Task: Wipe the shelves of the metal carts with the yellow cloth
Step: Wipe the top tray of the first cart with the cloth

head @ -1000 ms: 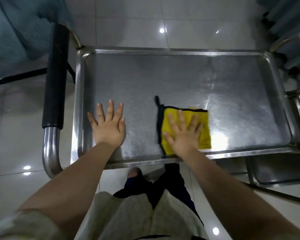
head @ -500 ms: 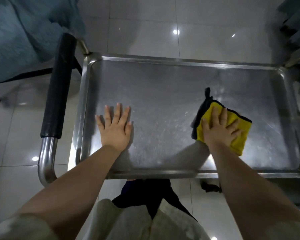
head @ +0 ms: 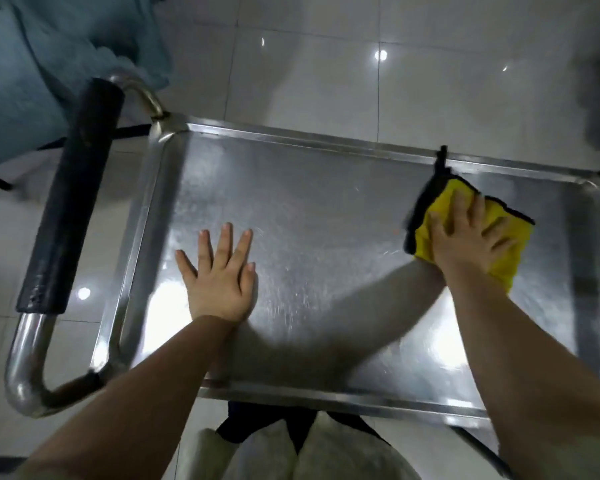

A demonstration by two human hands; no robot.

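Observation:
The metal cart's top shelf (head: 326, 209) is a shiny steel tray with a raised rim. A yellow cloth with black edging (head: 510, 237) lies flat on the shelf's far right part, its black loop reaching the back rim. My right hand (head: 465, 237) presses on the cloth with fingers spread and straight. My left hand (head: 219, 275) rests flat on the bare shelf at the near left, fingers spread, holding nothing.
The cart's push handle (head: 70, 209), black-padded over a steel tube, runs along the left side. Blue fabric (head: 32, 71) hangs at the upper left. Glossy white floor tiles (head: 326, 64) surround the cart. My legs stand at the near edge.
My right hand has slid the yellow cloth from the near middle of the shelf to the far right. My left hand has stayed planted on the shelf.

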